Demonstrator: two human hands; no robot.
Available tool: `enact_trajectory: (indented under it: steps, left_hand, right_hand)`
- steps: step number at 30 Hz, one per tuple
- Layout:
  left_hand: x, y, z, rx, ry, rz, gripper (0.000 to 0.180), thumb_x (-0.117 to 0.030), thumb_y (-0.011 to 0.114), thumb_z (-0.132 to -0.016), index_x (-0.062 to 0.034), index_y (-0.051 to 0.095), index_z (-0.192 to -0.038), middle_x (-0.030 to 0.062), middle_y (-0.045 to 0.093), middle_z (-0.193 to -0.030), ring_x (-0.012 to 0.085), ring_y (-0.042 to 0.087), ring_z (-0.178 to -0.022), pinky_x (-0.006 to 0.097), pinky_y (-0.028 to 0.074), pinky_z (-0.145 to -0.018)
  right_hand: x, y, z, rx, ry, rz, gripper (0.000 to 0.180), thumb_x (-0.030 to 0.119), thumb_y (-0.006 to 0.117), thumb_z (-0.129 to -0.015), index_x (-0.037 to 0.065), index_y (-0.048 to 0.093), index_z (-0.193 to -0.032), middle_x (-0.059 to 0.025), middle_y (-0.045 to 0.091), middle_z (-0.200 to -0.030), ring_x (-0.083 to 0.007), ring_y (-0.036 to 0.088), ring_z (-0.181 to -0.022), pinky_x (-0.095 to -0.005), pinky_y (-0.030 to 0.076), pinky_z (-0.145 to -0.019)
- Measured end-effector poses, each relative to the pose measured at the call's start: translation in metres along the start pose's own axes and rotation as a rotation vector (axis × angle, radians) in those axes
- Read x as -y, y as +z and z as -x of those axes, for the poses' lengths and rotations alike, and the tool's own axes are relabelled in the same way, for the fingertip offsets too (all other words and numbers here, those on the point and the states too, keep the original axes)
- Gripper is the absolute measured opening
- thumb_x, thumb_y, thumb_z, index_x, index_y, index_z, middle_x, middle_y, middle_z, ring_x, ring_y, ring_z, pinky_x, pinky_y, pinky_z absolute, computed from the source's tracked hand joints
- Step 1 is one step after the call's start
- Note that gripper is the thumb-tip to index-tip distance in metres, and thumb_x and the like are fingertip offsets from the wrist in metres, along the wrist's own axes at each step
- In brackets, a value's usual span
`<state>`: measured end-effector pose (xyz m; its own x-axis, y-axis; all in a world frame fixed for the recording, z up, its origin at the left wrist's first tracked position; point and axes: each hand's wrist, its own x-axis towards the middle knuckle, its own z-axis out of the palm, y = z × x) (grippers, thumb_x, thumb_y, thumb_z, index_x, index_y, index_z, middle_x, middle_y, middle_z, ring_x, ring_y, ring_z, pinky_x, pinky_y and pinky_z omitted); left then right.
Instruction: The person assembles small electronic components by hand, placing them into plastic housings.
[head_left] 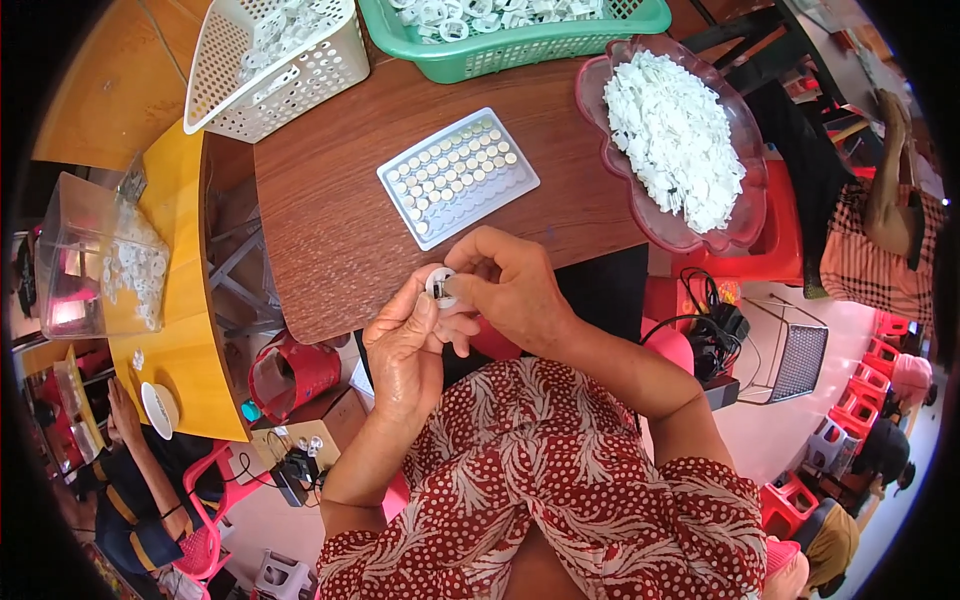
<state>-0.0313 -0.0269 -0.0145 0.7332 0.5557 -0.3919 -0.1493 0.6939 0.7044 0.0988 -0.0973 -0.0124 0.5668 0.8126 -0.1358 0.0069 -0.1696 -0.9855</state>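
Between my hands, over the near edge of the brown table, is a small round white plastic part [438,283] with a dark inside. My left hand [405,335] pinches it between thumb and fingers. My right hand [515,290] is closed at the part's right side, its thumb and fingertips pressed against it; whether they also hold a small piece cannot be made out. Just beyond my hands lies a white tray [482,205] with rows of round, coin-like silvery cells, several of its near-right pockets without one.
On the table [330,230] stand a cream basket [330,75] and a green basket [450,68] of white parts, plus a pink scalloped bowl [755,200] heaped with small white pieces. At left, a yellow table [190,360] holds a clear bin [75,260]. Other people sit nearby.
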Motion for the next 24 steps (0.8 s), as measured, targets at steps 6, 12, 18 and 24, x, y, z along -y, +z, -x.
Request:
enact_trajectory:
  steps: [6,12,18,24]
  left_hand:
    - [-0.004,-0.001,0.005,-0.035,0.048,-0.143,0.037,-0.017,0.051,-0.094,0.0056,0.049,-0.123,0.0177,0.065,-0.094,0.0182,0.064,-0.07,0.024,0.048,-0.054]
    - [-0.015,-0.02,0.004,-0.057,0.03,-0.077,0.037,-0.02,0.051,-0.094,0.0028,0.049,-0.123,0.022,0.066,-0.093,0.0174,0.064,-0.067,0.024,0.048,-0.054]
    - [-0.018,-0.025,0.002,-0.059,0.041,-0.01,0.037,-0.021,0.05,-0.094,0.0027,0.049,-0.123,0.0228,0.066,-0.091,0.018,0.064,-0.065,0.025,0.047,-0.052]
    - [-0.019,-0.03,0.0,-0.062,0.047,0.032,0.036,-0.021,0.05,-0.094,0.0029,0.049,-0.122,0.0232,0.066,-0.09,0.0186,0.064,-0.065,0.026,0.047,-0.052]
  right_hand:
    - [0.003,0.002,0.0,0.054,-0.036,0.035,0.011,0.006,0.067,-0.077,0.0,0.061,-0.085,-0.0025,0.059,-0.075,-0.006,0.052,-0.063,-0.0224,0.042,-0.055]
    - [-0.005,-0.009,-0.023,-0.112,-0.479,0.408,0.012,-0.001,0.064,-0.075,0.002,0.062,-0.086,-0.0087,0.055,-0.073,-0.0241,0.055,-0.07,-0.0318,0.042,-0.06]
    - [-0.008,0.003,-0.048,-0.1,-0.695,0.787,0.005,0.001,0.06,-0.071,0.004,0.06,-0.076,-0.0089,0.05,-0.07,-0.0264,0.052,-0.068,-0.0379,0.042,-0.057]
    - [-0.008,0.01,-0.055,-0.042,-0.817,0.924,0.004,0.005,0.059,-0.065,0.004,0.055,-0.067,-0.0088,0.049,-0.068,-0.0274,0.049,-0.066,-0.0386,0.041,-0.056]
